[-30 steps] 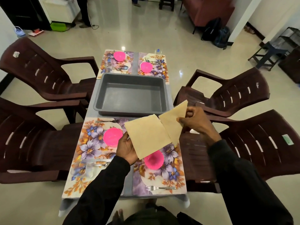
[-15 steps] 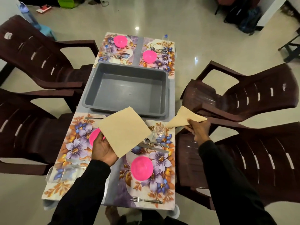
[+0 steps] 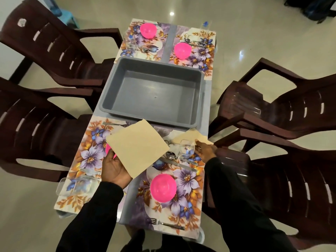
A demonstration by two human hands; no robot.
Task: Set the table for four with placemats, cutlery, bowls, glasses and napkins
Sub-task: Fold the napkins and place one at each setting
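My left hand (image 3: 114, 168) holds a beige napkin (image 3: 138, 150) up over the near left floral placemat (image 3: 85, 157), hiding most of that mat's pink bowl. My right hand (image 3: 205, 151) presses a second beige napkin (image 3: 189, 136) onto the far right corner of the near right placemat (image 3: 183, 202), beside a clear glass (image 3: 187, 148). That mat also carries a pink bowl (image 3: 163, 188), a spoon (image 3: 171, 155), a knife and a fork (image 3: 165, 224). Two far placemats hold pink bowls (image 3: 148, 30) (image 3: 182, 50).
An empty grey tub (image 3: 152, 91) fills the table's middle. A clear glass (image 3: 76, 186) lies at the near left mat's edge. Dark brown plastic chairs stand on the left (image 3: 45, 51) and on the right (image 3: 291, 115). Shiny tiled floor surrounds the table.
My right hand has brought its napkin down from beside the table onto the near right placemat's corner. The left hand still holds its napkin aloft. The camera has tilted further down.
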